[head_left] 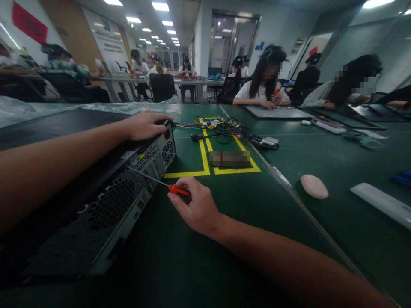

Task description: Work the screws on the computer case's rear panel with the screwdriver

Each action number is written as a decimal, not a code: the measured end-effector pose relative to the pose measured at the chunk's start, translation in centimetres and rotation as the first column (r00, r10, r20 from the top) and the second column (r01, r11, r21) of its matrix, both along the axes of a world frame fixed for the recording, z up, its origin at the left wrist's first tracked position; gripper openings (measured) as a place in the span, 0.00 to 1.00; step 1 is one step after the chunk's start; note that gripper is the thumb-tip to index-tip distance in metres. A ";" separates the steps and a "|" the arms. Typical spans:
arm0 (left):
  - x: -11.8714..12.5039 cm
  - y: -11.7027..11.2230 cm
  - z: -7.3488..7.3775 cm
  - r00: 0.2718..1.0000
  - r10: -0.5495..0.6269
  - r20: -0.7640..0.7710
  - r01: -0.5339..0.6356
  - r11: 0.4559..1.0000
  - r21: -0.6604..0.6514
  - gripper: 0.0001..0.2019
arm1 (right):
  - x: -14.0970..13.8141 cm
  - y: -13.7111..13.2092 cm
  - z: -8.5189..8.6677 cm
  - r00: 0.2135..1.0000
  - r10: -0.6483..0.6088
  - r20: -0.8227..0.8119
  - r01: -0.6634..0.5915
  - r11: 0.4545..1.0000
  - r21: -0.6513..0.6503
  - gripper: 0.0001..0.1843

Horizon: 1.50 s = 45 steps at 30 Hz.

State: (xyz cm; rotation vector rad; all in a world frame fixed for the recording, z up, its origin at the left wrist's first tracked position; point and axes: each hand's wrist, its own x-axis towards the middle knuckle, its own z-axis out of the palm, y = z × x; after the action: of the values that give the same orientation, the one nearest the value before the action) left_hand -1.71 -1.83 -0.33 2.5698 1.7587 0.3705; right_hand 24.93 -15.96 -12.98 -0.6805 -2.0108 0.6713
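While its slim metal shaft slants up to the rim of a metal rear panel [141, 194], the screwdriver [175, 189] sits clamped in the right hand [199, 207], thumb and fingers closed around its orange-and-dark handle. Whether the tip is seated in a screw is too small to tell. The panel belongs to a desktop computer case [73, 248], a dark, smooth-skinned box at the person's left; it is pierced by a honeycomb vent [112, 203] and, nearer the far corner, a round fan grille [168, 152]. The left hand [146, 125] lies on the case's top at that corner, its thumb apart from the fingers and near the rear edge.

Beyond, on the smooth green tabletop [272, 201], yellow tape [205, 158] forms angular outlines. A blurred-out oblong block [229, 159] lies within one, and thin, tangled cables [227, 126] heap behind it. To the right lie a pale, rounded mouse [314, 186] and a long white bar [382, 201]. Crinkled clear plastic [160, 106] runs behind the case. Across the table, a co-worker in a white top [257, 92] holds a red tool above a flat panel [279, 112].
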 end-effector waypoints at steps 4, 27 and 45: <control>-0.1 0.0 0.1 1.000 -0.009 0.002 0.009 1.000 -0.011 0.37 | 0.0 -0.1 0.1 1.000 -0.003 0.001 0.003 1.000 -0.014 0.10; -0.1 0.0 0.1 1.000 0.003 -0.002 -0.003 1.000 -0.011 0.37 | 0.0 -0.2 0.1 0.999 0.007 -0.031 -0.008 1.000 -0.022 0.14; 0.0 0.1 0.0 0.999 0.011 -0.046 -0.011 1.000 -0.001 0.37 | -0.1 -0.1 -0.2 1.000 0.006 -0.024 -0.007 1.000 -0.019 0.11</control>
State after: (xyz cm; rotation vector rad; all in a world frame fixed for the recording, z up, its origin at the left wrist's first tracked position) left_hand -1.75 -1.73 -0.28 2.5895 1.7870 0.3135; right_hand 24.87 -16.03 -13.18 -0.6750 -1.9879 0.7002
